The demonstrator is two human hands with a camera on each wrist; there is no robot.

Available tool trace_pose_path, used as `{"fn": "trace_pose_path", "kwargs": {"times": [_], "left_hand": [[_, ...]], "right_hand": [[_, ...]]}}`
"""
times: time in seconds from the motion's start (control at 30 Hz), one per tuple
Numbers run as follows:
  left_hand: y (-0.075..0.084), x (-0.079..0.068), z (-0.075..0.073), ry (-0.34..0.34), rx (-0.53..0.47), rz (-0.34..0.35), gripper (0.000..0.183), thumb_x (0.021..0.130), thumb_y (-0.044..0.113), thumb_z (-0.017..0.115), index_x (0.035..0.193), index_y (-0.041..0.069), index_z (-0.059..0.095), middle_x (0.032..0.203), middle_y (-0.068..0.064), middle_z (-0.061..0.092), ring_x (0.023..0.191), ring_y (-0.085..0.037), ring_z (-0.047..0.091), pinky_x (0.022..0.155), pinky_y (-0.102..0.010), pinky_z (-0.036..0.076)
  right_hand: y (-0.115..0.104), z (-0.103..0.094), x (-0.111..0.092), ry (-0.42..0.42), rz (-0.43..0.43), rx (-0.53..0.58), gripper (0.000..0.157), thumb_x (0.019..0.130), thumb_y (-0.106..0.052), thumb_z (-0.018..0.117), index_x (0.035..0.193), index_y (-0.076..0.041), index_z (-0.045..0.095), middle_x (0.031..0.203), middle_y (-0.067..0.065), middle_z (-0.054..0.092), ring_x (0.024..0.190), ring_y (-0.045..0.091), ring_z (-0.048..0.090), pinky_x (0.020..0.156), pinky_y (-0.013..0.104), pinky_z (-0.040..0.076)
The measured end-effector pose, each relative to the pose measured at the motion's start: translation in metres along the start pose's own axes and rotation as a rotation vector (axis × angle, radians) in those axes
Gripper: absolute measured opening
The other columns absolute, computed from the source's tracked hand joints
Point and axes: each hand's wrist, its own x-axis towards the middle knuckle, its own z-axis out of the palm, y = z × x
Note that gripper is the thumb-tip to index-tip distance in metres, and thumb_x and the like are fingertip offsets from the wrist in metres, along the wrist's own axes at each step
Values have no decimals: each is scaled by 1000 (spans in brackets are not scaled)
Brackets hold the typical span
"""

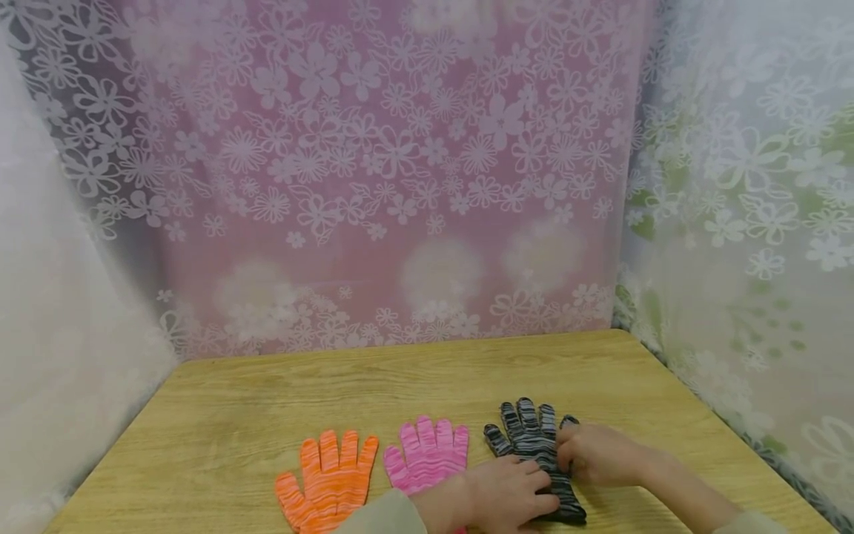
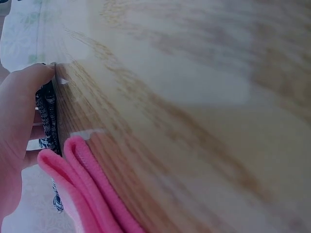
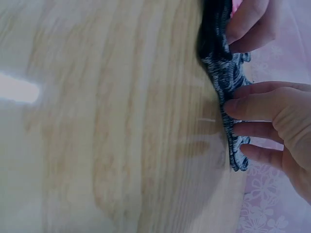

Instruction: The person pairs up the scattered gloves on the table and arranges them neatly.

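In the head view a black-and-grey knit glove (image 1: 527, 437) lies on the table, fingers pointing away. My left hand (image 1: 510, 493) rests on its lower part, fingers spread across it. My right hand (image 1: 603, 454) is at its right side, with curled fingers pinching the edge near the outermost glove finger. The right wrist view has my right thumb and fingers (image 3: 265, 104) on the striped knit. A pink glove (image 1: 427, 452) lies left of it, partly hidden by my left forearm. Farther left is an orange glove (image 1: 333, 475), its lower end covered by my sleeve.
The gloves lie in a row on a wood-grain table (image 1: 400, 378) near its front. A pink flowered curtain (image 1: 387, 185) hangs behind the table. Pale sheets hang at the left (image 1: 67, 334) and right (image 1: 747, 245) sides, close to the table edges.
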Motion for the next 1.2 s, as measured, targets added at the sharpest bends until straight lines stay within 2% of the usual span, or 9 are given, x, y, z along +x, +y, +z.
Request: {"fn": "trace_pose_path", "kwargs": {"times": [0.2,0.47,0.57,0.7,0.8,1.07,1.2], "left_hand": [[1,0,1,-10,0,-6,45,94,53,39,130,28,48,115,12,47,106,-2,42,91,-16,34],[2,-1,1,-7,-12,-12,44,94,52,39,130,29,48,114,12,47,107,-2,41,92,-17,34],[2,-1,1,-6,-8,-10,45,94,53,39,131,29,48,115,12,47,108,-2,41,92,-17,34],[2,-1,2,3,15,-3,45,93,54,39,130,28,48,116,11,47,108,-3,42,91,-18,35],[1,-1,2,-5,9,-1,45,93,53,40,130,28,48,117,11,47,109,-3,41,92,-18,34],[2,0,3,-18,-12,-12,46,93,53,40,131,28,48,119,12,47,110,-3,41,92,-17,34],[1,-5,0,-12,-43,-45,49,94,53,38,135,27,44,126,10,45,117,-3,39,95,-18,33]], "right_hand": [[1,5,0,55,-82,-87,28,69,2,72,69,-25,63,73,-15,48,61,-6,39,55,7,29],[-1,7,0,44,-77,-117,28,68,0,73,64,-25,61,72,-15,44,59,-5,32,54,9,26],[-3,5,0,23,-46,-106,27,71,-2,71,64,-25,60,73,-15,44,59,-4,33,54,11,28],[-5,2,1,-11,55,-72,15,77,-10,70,73,-22,63,78,-15,47,64,-2,43,55,15,37],[-5,3,2,-18,116,-50,12,77,-13,73,81,-21,64,81,-14,50,68,0,48,57,19,41],[-6,7,3,-27,150,-25,18,74,-9,74,80,-22,64,82,-14,50,70,1,49,57,20,42],[-6,1,6,-40,205,50,12,80,-12,70,84,-22,65,84,-15,52,71,2,50,58,21,43]]}}
